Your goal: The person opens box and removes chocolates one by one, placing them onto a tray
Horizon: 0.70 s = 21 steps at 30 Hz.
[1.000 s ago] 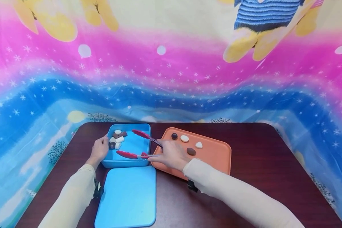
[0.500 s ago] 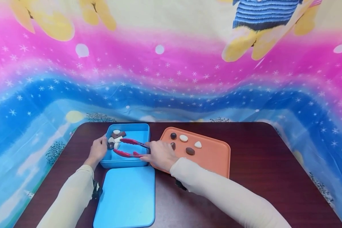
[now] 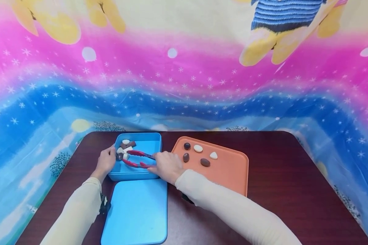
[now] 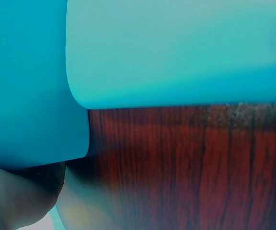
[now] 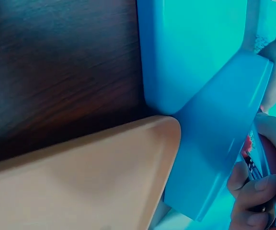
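In the head view a blue lunch box (image 3: 134,176) holds several white and brown chocolate-like pieces (image 3: 128,149) bunched along its left side. My left hand (image 3: 106,160) grips the box's left wall. My right hand (image 3: 168,165) holds a pair of red-tipped tongs (image 3: 138,165) over the inside of the box. The tongs' arms are spread, their tips close to a white piece (image 3: 126,156); whether they touch it I cannot tell. In the right wrist view curled fingers (image 5: 258,194) wrap the tongs' handle beside the box wall.
Right of the box lies an orange tray (image 3: 227,173) bearing several pieces, among them a brown oval (image 3: 205,162) and a white triangle (image 3: 213,155). A blue lid (image 3: 135,211) lies flat in front of the box. Behind the dark wooden table (image 3: 279,177) hangs a printed cloth (image 3: 184,85).
My right hand has moved left with the tongs, bringing their tips closer together near the pieces. A brown piece on the tray has come into sight. The left hand stays at the box.
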Each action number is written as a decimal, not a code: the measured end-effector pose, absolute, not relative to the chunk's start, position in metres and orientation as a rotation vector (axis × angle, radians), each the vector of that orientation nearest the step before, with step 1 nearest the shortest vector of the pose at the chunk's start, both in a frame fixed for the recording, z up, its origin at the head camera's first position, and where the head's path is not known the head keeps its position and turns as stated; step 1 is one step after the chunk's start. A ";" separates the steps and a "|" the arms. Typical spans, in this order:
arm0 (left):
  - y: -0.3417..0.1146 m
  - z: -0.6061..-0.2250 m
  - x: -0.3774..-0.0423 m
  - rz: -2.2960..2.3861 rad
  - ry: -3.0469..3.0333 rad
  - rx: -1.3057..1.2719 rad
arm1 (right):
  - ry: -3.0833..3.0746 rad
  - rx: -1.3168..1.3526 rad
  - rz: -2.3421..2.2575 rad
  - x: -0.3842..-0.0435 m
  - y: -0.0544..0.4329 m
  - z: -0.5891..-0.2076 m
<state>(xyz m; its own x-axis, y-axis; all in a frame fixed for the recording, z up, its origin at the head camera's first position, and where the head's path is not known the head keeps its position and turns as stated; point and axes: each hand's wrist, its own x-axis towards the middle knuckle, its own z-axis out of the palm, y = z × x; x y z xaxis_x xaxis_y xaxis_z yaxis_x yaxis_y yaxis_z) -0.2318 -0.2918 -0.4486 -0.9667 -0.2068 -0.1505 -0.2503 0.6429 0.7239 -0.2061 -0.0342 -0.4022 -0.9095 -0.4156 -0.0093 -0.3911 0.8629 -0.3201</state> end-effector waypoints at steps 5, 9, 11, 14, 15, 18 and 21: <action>-0.292 -0.450 -0.234 1.253 2.792 -0.388 | 2.984 -0.668 -0.410 -0.207 -0.039 -0.400; -0.293 -0.452 -0.235 1.257 2.799 -0.391 | 3.004 -0.668 -0.343 -0.208 -0.043 -0.397; -0.294 -0.452 -0.235 1.254 2.800 -0.396 | 3.010 -0.674 -0.303 -0.209 -0.044 -0.396; -0.294 -0.452 -0.235 1.246 2.802 -0.398 | 3.015 -0.689 -0.242 -0.210 -0.047 -0.396; -0.293 -0.451 -0.234 1.246 2.804 -0.396 | 3.016 -0.690 -0.231 -0.210 -0.047 -0.396; -0.293 -0.451 -0.233 1.238 2.807 -0.389 | 3.022 -0.688 -0.222 -0.210 -0.047 -0.395; -0.292 -0.450 -0.232 1.235 2.799 -0.387 | 3.009 -0.659 -0.260 -0.209 -0.045 -0.394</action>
